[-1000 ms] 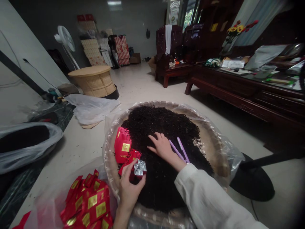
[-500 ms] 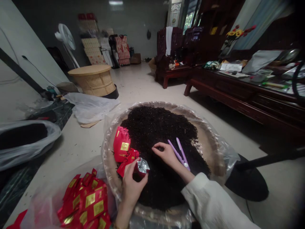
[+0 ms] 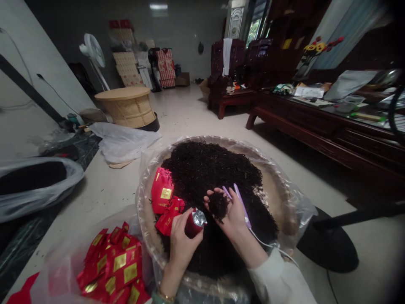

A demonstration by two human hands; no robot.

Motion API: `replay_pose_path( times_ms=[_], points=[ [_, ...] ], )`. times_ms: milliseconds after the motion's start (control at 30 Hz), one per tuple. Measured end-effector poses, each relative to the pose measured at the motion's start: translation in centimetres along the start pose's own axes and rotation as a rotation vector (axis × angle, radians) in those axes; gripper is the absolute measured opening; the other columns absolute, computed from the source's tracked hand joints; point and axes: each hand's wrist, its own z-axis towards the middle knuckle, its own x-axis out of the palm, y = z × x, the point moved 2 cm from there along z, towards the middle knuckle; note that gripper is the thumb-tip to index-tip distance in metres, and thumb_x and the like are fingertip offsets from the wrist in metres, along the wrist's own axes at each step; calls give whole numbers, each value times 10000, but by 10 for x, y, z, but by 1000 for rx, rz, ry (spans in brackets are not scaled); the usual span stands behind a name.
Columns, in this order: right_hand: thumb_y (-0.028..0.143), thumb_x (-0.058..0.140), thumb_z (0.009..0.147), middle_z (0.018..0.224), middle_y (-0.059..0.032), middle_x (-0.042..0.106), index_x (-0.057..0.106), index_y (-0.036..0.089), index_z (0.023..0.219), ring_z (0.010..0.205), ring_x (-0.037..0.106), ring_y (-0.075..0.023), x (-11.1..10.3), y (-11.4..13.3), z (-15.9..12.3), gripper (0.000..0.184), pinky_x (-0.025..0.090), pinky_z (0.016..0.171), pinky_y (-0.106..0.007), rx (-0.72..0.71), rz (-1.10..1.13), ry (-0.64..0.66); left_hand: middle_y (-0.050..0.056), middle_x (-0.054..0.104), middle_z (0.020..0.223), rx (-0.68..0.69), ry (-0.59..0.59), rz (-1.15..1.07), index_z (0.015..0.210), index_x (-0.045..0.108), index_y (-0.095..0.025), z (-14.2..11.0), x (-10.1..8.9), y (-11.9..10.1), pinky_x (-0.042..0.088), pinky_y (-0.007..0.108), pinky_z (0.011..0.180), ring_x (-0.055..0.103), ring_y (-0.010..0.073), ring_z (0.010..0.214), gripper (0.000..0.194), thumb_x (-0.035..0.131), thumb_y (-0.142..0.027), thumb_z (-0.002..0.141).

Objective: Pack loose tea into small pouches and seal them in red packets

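Observation:
My left hand (image 3: 184, 236) grips a small red packet (image 3: 193, 228), its silvery foil mouth tipped up and to the right. Cupped palm up, my right hand (image 3: 232, 215) holds a clump of dark tea leaves (image 3: 218, 205) just to the right of that packet. Beneath both hands spreads a heap of loose tea (image 3: 209, 164) in a wide round basket (image 3: 280, 185) lined with clear plastic. A purple flat iron (image 3: 242, 204) with a white cord lies on the heap, partly behind my right hand. Red packets (image 3: 162, 191) rest on the heap's left side.
At lower left, a clear plastic bag (image 3: 60, 261) holds several red packets (image 3: 118, 266). Another plastic-lined container (image 3: 74, 177) with dark contents stands at the left. A black round stand base (image 3: 329, 249) is right of the basket. Beyond are a woven drum-shaped stool (image 3: 126, 107) and a dark wooden table (image 3: 316, 122).
My right hand has turned from a downward pinch to palm up and now carries tea leaves. My left hand and its packet have shifted slightly right, closer to it.

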Motion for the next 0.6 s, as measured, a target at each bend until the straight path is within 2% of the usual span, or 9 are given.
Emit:
replay_pose_path(
  times_ms=[167, 333, 467, 600],
  points=[
    [579, 538, 820, 809, -32, 755, 681, 219, 751, 806, 696, -235, 20, -4, -12, 394, 511, 868, -405, -143, -107, 51, 90, 692, 1042, 11, -19, 15, 1178, 620, -200, 0, 6, -3, 548, 427, 855, 639, 267, 961, 493, 686, -164, 691],
    [661, 462, 839, 913, -45, 752, 735, 219, 797, 970, 640, -257, 26, -10, -19, 522, 418, 996, -427, -284, -382, 132, 97, 689, 1031, 0, -39, 48, 1180, 612, -177, 0, 7, -1, 555, 433, 844, 641, 270, 949, 516, 691, -162, 670],
    [690, 348, 883, 1024, -63, 739, 746, 227, 896, 1116, 588, -271, 29, -13, -26, 611, 338, 1077, -459, -330, -560, 251, 94, 694, 1031, -1, -39, 66, 1173, 610, -174, -1, 8, 3, 558, 441, 836, 645, 276, 947, 541, 686, -141, 638],
    [687, 292, 907, 1145, -73, 705, 736, 237, 955, 1178, 564, -274, 34, -11, -35, 634, 338, 1088, -473, -360, -640, 358, 79, 698, 1005, -17, -46, 53, 1161, 617, -198, -1, 9, 3, 556, 439, 825, 650, 275, 931, 536, 685, -139, 633]
  ],
)
